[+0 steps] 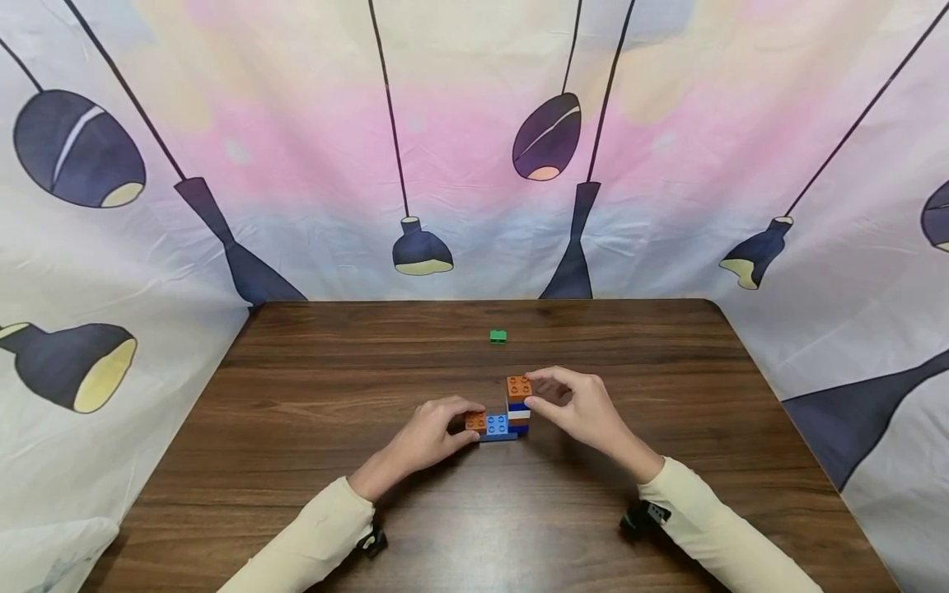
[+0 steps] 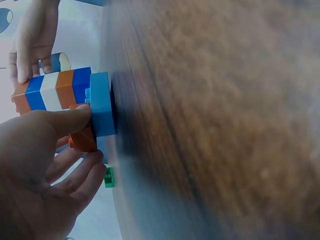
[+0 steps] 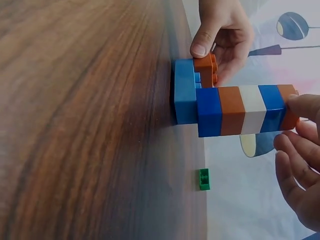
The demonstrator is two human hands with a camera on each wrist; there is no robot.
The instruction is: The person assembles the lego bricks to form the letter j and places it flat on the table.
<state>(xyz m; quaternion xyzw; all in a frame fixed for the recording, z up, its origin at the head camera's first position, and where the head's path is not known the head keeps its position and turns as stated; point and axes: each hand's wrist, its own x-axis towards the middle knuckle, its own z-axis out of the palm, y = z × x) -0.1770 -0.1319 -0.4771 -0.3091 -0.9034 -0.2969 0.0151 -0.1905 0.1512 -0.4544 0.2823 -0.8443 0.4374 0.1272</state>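
Note:
A light blue toy brick (image 1: 497, 425) lies on the table as a base. Over its left end sits a small orange brick (image 1: 475, 422), which my left hand (image 1: 432, 435) pinches between thumb and fingers. On the base's right end rises a tower of bricks (image 3: 252, 110), running from the top orange, blue, white, orange and blue. The tower's lowest brick juts past the base in the right wrist view. Thumb and fingers of my right hand (image 1: 582, 412) grip the top orange brick (image 1: 519, 385).
A small green brick (image 1: 498, 336) lies apart near the table's far edge. The dark wooden table (image 1: 334, 362) reaches back to a hanging cloth (image 1: 474, 148) printed with lamps.

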